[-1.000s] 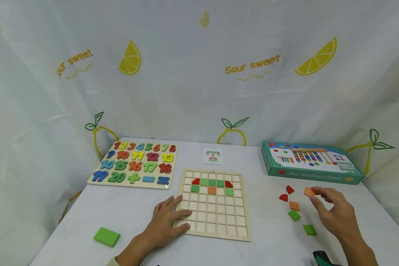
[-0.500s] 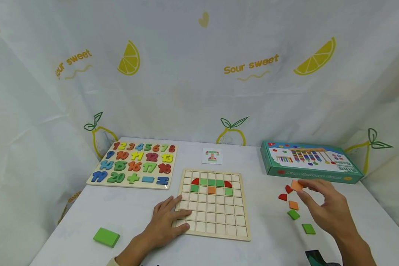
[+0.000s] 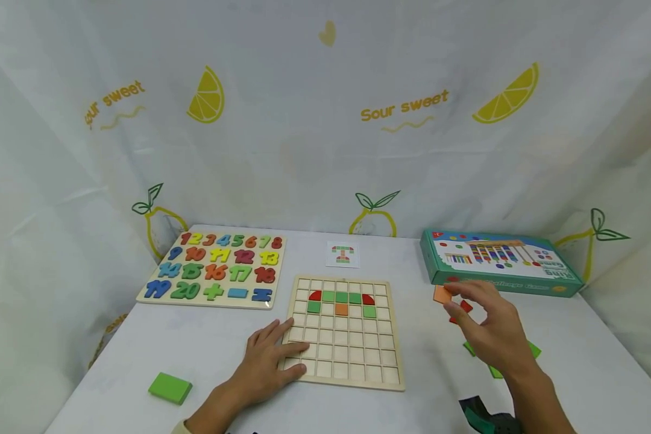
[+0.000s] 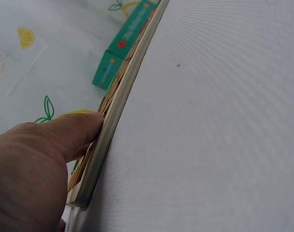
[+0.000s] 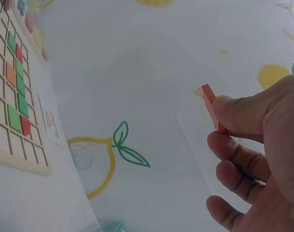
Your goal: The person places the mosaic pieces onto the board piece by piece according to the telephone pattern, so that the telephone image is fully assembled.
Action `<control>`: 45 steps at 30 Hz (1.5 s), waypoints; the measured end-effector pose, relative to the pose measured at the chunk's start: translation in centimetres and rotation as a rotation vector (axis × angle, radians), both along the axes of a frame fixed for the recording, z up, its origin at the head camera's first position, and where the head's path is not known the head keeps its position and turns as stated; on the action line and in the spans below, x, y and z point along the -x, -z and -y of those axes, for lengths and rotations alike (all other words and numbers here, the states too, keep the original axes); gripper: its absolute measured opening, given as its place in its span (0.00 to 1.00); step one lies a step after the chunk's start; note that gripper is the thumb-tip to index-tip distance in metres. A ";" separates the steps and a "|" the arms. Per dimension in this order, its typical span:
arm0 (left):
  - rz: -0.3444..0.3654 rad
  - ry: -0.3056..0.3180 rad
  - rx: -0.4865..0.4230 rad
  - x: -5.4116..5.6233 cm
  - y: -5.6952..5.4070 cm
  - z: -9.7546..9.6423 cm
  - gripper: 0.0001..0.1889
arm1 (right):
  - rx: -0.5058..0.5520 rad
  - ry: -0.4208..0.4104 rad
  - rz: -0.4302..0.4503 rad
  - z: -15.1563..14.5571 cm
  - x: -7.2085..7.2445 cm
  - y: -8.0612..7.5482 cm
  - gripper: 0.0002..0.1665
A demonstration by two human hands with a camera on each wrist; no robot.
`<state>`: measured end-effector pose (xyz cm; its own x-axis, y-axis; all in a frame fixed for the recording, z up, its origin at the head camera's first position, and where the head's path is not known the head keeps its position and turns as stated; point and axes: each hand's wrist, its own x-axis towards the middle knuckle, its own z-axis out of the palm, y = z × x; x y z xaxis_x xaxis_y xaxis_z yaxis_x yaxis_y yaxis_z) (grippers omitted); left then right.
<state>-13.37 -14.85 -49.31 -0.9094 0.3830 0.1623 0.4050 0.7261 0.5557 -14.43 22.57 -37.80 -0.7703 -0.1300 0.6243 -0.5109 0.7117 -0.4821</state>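
Observation:
My right hand (image 3: 485,325) pinches an orange square tile (image 3: 442,294) between thumb and fingertip, held up right of the wooden grid board (image 3: 358,384). The same tile (image 5: 212,107) is seen nearly edge-on in the right wrist view. My left hand (image 3: 266,364) rests with spread fingers on the board's lower left corner; its thumb (image 4: 84,128) lies over the edge in the left wrist view. Toward the top of the grid lie red quarter-round, green and one orange tile (image 3: 342,310). Red (image 3: 466,306) and green tiles (image 3: 495,372) on the table are partly hidden behind my right hand.
Behind the board lies a small pattern card (image 3: 343,255). A wooden number puzzle (image 3: 259,302) is at back left, and a green game box (image 3: 504,262) at back right. A green block (image 3: 170,388) lies front left. A black and green object (image 3: 485,417) is near the right wrist.
My right hand has moved left with the orange tile, from beyond the loose tiles toward the board, and now covers some of them. My left hand stays on the board.

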 end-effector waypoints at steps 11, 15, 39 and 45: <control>0.000 -0.007 0.001 0.0 0.0 0.1 0.21 | 0.025 -0.133 -0.001 4.3 1.5 0.9 0.18; -0.005 -0.001 -0.007 0.0 0.0 0.1 0.20 | 0.060 -0.162 0.046 5.9 1.9 1.6 0.16; -0.021 -0.002 -0.004 0.0 0.2 0.1 0.20 | 0.140 -0.251 0.202 11.8 4.6 8.9 0.14; -0.011 -0.001 -0.002 0.1 0.1 0.0 0.20 | 0.078 -0.248 0.218 12.1 4.9 10.5 0.13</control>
